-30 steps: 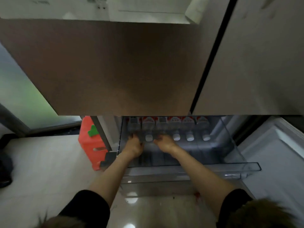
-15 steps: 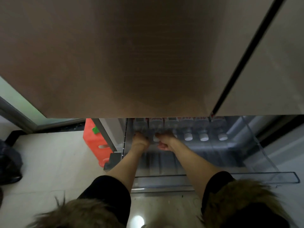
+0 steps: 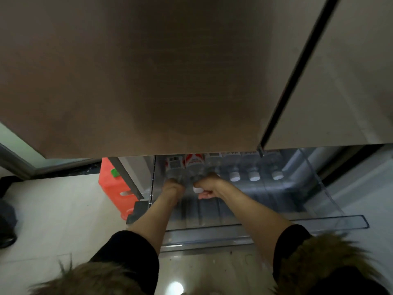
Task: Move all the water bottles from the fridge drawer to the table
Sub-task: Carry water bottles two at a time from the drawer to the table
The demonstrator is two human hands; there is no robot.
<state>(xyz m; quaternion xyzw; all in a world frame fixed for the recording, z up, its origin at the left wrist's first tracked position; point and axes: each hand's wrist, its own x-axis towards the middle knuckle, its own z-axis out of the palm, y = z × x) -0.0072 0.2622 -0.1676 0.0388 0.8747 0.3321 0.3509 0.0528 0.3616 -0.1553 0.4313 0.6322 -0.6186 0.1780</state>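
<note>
Left hand: the left hand (image 3: 173,186) is curled round the neck end of the clear plastic water bottle with red-white label (image 3: 174,169), leftmost in the row; its cap is hidden under the fingers.
Right hand: the right hand (image 3: 209,186) grasps the second clear plastic bottle with red label (image 3: 194,168), just beside the 1st; white cap shows at the fist.
Bottles left: three more clear bottles with white caps (image 3: 254,174) lie w/ caps toward the person, to the right of the hands; one more neck beside the right hand, partly hidden.
Drawer: all bottles are in the transparent plastic fridge drawer (image 3: 331,219), pulled out, low near the floor.
How to do well: I think pull both straight back along the ribs, then lift over the front lip; firm hold, wet plastic could slip.
In the way: the brown-grey upper fridge door (image 3: 136,77) hangs over the bottle bodies, so do not lift too early.
Around: an orange plastic stool (image 3: 111,186) on the pale tiled floor (image 3: 53,209), left of drawer; table is not in view.
</note>
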